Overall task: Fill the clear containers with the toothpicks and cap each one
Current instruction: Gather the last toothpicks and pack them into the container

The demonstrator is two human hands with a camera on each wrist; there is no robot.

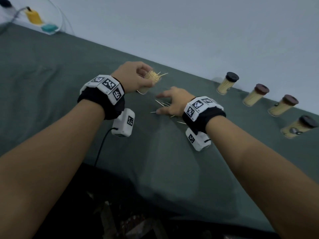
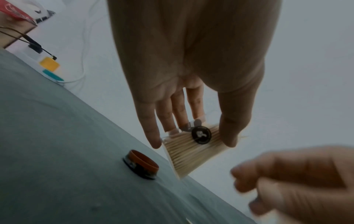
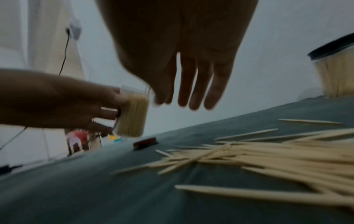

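Observation:
My left hand [image 1: 138, 78] grips a clear container [image 1: 150, 81], uncapped and tilted, packed with toothpicks that stick out of its mouth. In the left wrist view the thumb and fingers [image 2: 153, 136] clasp the container [image 2: 191, 156] low over the green cloth. A brown cap [image 2: 141, 164] lies on the cloth beside it, also visible as the cap [image 3: 145, 143] in the right wrist view. My right hand [image 1: 160, 104] hovers with straight, spread fingers [image 3: 191, 91] and holds nothing. Loose toothpicks [image 3: 268, 154] lie scattered under it, several of them.
Several capped, filled containers [image 1: 226, 83] [image 1: 255, 95] [image 1: 283, 105] [image 1: 298, 126] line the cloth's far right edge by the wall. A power strip with yellow and teal plugs [image 1: 34, 17] and cables sits at the back left. The cloth's near edge [image 1: 155, 200] drops to a dark floor.

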